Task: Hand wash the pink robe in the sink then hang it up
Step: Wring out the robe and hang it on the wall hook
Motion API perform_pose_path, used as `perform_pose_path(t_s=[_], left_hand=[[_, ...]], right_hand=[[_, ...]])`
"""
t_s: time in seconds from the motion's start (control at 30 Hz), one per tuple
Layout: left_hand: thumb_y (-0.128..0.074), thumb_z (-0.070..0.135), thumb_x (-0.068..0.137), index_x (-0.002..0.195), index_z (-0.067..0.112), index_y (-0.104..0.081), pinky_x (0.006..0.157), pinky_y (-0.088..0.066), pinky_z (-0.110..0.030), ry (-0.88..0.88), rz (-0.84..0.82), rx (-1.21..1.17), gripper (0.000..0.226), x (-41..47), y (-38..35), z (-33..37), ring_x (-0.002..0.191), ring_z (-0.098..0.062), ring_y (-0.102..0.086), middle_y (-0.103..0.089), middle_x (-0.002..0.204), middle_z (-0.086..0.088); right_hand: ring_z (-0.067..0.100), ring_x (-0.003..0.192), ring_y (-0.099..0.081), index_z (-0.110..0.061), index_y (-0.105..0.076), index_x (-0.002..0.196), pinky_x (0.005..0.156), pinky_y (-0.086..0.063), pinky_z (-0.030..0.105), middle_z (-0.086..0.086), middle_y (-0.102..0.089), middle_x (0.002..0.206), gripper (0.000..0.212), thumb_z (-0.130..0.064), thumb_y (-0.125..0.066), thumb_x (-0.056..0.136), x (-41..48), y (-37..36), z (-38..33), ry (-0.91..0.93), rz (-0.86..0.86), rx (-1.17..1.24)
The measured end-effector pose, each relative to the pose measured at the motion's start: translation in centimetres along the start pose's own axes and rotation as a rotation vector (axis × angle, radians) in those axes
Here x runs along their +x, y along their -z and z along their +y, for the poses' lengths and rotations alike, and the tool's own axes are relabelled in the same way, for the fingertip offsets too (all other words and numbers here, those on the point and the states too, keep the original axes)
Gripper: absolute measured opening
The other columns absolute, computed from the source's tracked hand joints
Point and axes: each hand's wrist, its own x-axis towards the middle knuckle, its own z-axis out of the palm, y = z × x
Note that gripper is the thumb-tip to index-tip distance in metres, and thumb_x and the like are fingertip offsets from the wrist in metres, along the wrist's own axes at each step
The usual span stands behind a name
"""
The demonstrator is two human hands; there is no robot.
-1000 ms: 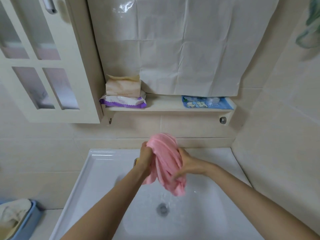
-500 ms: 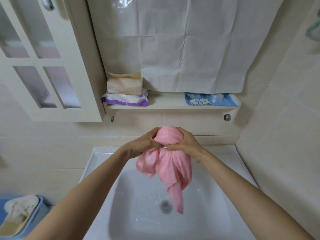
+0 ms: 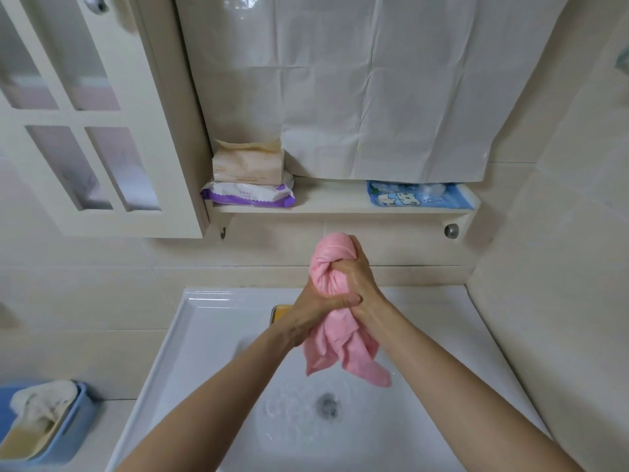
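hands (image 3: 340, 299) now stacked, robe (image 3: 343, 345) twisted tighter

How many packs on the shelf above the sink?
3: beige tissue pack at the left end, atop a purple wipes pack; blue pack at the right. White sheet may hide others.

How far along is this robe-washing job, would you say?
Washing looks largely done: the pink robe is bunched up and held above the sink, with water lying around the drain. In hand: the left hand and right hand both grip it, apparently wringing. Left to do: hanging it up; no hanger or rail shows.
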Motion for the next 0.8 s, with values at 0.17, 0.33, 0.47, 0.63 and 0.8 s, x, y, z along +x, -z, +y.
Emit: perform_pose_path(t_s=[0.17, 0.33, 0.47, 0.63, 0.8], left_hand=[[-0.078, 0.007, 0.068, 0.107, 0.003, -0.061, 0.083, -0.056, -0.035, -0.024, 0.095, 0.102, 0.042, 0.2, -0.2, 0.6, 0.094, -0.025, -0.068, -0.070, 0.099, -0.013], [-0.070, 0.010, 0.059, 0.097, -0.005, -0.064, 0.086, -0.053, -0.048, -0.037, 0.123, 0.229, 0.041, 0.4, 0.7, 1.5, 0.093, -0.036, -0.065, -0.067, 0.098, -0.024], [-0.064, 0.008, 0.056, 0.100, -0.004, -0.062, 0.085, -0.052, -0.049, -0.036, 0.143, 0.237, 0.046, 0.4, -0.4, 2.3, 0.093, -0.037, -0.065, -0.065, 0.100, -0.027], [-0.068, 0.019, 0.051, 0.106, -0.002, -0.062, 0.088, -0.052, -0.051, 0.033, 0.139, 0.241, 0.060, 0.2, -0.8, 2.0, 0.099, -0.033, -0.065, -0.065, 0.106, -0.026], [-0.061, 0.003, 0.056, 0.108, -0.011, -0.054, 0.088, -0.048, -0.055, -0.024, 0.114, 0.174, 0.053, 0.3, -1.1, 2.2, 0.096, -0.041, -0.061, -0.057, 0.107, -0.038]], right_hand=[[0.025, 0.110, -0.055, -0.018, -0.040, 0.120, 0.095, -0.047, 0.037, 0.016, -0.048, 0.129, 0.073, -0.014, -0.072, 0.055, 2.2, 2.6, -1.0, -0.236, -0.440, -0.386], [0.011, 0.143, -0.007, -0.041, -0.002, 0.148, 0.117, -0.022, 0.039, -0.002, -0.003, 0.152, 0.123, -0.003, -0.083, 0.065, 2.9, 3.1, -3.2, -0.124, -0.643, -0.640], [0.004, 0.141, -0.011, -0.045, -0.036, 0.136, 0.113, -0.017, 0.026, 0.000, -0.011, 0.156, 0.100, -0.016, -0.089, 0.057, 3.4, 2.1, -3.5, 0.093, -0.541, -0.697], [0.017, 0.088, -0.061, -0.011, -0.065, 0.084, 0.083, -0.051, 0.034, 0.006, -0.066, 0.093, 0.035, -0.012, -0.089, 0.059, 3.1, 1.4, -3.8, 0.056, -0.572, -0.638], [0.015, 0.073, -0.052, -0.015, -0.055, 0.069, 0.063, -0.046, 0.028, 0.003, -0.055, 0.076, 0.033, 0.005, -0.081, 0.065, 2.9, 1.1, -2.7, 0.050, -0.421, -0.499]])
